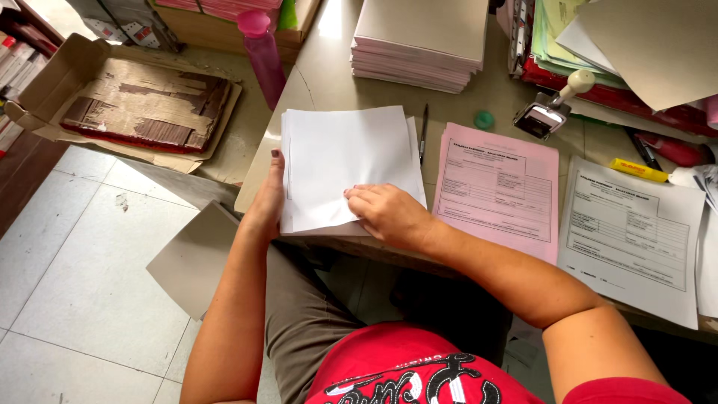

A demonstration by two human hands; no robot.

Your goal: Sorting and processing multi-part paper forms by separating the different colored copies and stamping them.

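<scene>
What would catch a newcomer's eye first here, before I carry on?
Most striking is the stack of white sheets at the desk's near edge, with the left hand along its left side and the right hand pressing its lower corner. To its right lies a pink form, and a pink bottle stands behind the stack.

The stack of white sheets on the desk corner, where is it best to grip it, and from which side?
Probably the near-left corner of the white paper stack. It overhangs the desk edge there, so fingers can slip underneath from the left and front. The left hand already steadies that left edge; the right hand presses on the near edge. A pen crowds the right side.
</scene>
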